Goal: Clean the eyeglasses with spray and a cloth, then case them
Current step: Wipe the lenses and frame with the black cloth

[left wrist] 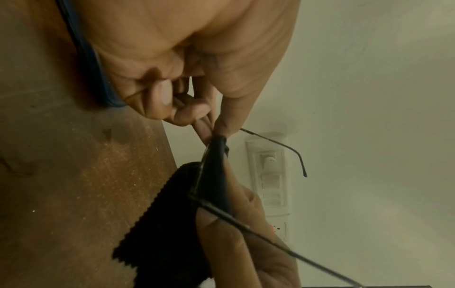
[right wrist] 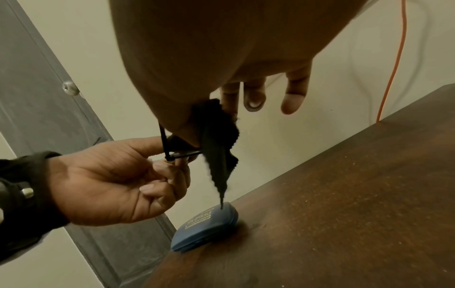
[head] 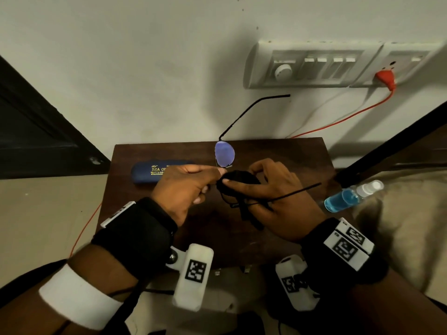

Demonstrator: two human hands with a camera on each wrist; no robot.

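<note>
We look down on a dark wooden table (head: 278, 151) set against a pale wall (head: 145, 68), directly beneath both hands. Up and to the right of the right hand, a white switch panel (head: 314, 65) holds a round dial (head: 283, 72) and an orange plug (head: 385, 76), its orange cord (head: 338, 122) trailing down behind the table. Left of the left hand stands a dark door (head: 36, 131).

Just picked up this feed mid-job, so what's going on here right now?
A person is wiping eyeglasses over a small wooden table. The left hand pinches the frame near the bridge, while the right hand rubs one lens with a black cloth. The blue case lies shut on the table, and the spray bottle lies off to the right, untouched.
</note>
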